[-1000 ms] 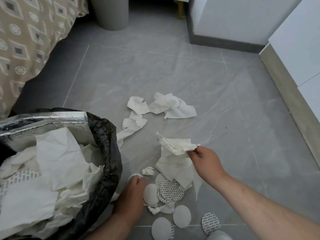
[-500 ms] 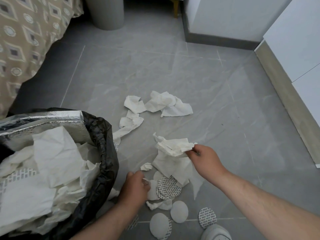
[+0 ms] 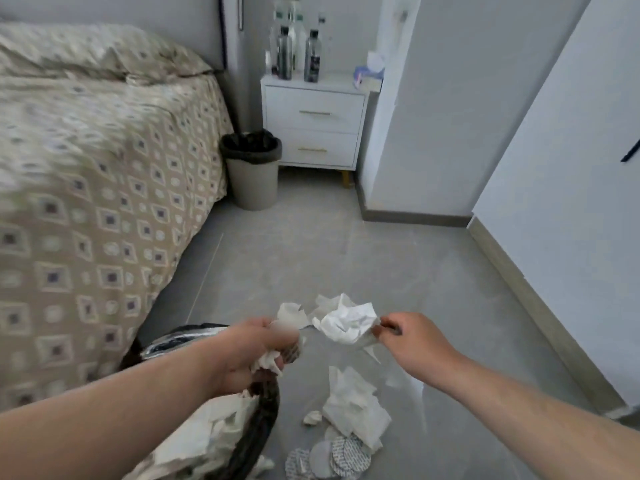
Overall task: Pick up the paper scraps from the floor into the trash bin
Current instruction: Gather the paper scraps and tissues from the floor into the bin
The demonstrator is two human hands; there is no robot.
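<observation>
My left hand grips a small bunch of white scraps and a patterned disc, raised above the rim of the black-lined trash bin at lower left. The bin holds crumpled white paper and a silver sheet. My right hand pinches a crumpled white paper lifted off the floor, to the right of the bin. More white paper scraps and several round discs lie on the grey floor below my hands. Other white scraps lie on the floor behind my hands.
A bed with a patterned cover fills the left side. A second bin stands by a white nightstand with bottles at the back. White walls and a cabinet line the right. Bare grey floor stretches ahead.
My view has tilted up, showing the bed and nightstand. My left hand closed on scraps from the floor and rose over the bin. My right hand lifted its crumpled paper.
</observation>
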